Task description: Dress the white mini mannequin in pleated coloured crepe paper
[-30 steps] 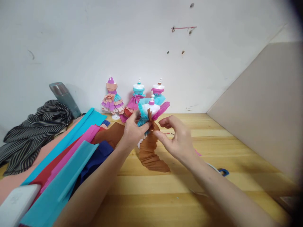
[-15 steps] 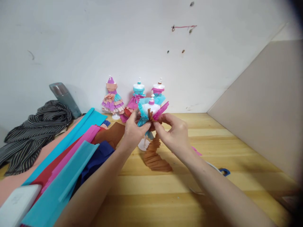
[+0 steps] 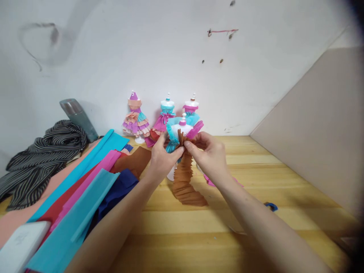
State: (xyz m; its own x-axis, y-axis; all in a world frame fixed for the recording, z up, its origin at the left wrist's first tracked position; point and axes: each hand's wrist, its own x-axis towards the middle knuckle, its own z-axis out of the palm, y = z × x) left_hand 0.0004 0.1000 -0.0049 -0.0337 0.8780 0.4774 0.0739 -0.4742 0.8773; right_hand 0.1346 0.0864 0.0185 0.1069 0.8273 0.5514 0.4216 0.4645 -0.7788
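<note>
At the centre stands a small white dress form (image 3: pixel 182 130) with turquoise crepe paper (image 3: pixel 171 131) and pink crepe paper (image 3: pixel 195 129) flaring at its shoulders. A gathered brown crepe paper strip (image 3: pixel 183 178) crosses its front and trails down onto the table. My left hand (image 3: pixel 165 153) is closed at the form's left side, its thumb pressing the gathered brown paper at the waist. From the other side, my right hand (image 3: pixel 209 151) pinches the same strip, thumb tip close to the left thumb. The fingers behind the form are partly hidden.
Behind stand several dressed forms, including one with a tiered ruffled skirt (image 3: pixel 136 123). Coloured paper sheets (image 3: pixel 76 216), a striped cloth (image 3: pixel 45 155), a grey bottle (image 3: pixel 79 117) and a white box (image 3: pixel 24 246) lie left. Pink scraps (image 3: pixel 209 181) and a blue-handled item (image 3: pixel 271 206) lie right.
The brown strip's upper part has shifted and now hangs straighter below the hands. My right hand has moved slightly up, and a pink scrap beside its wrist has come into view.
</note>
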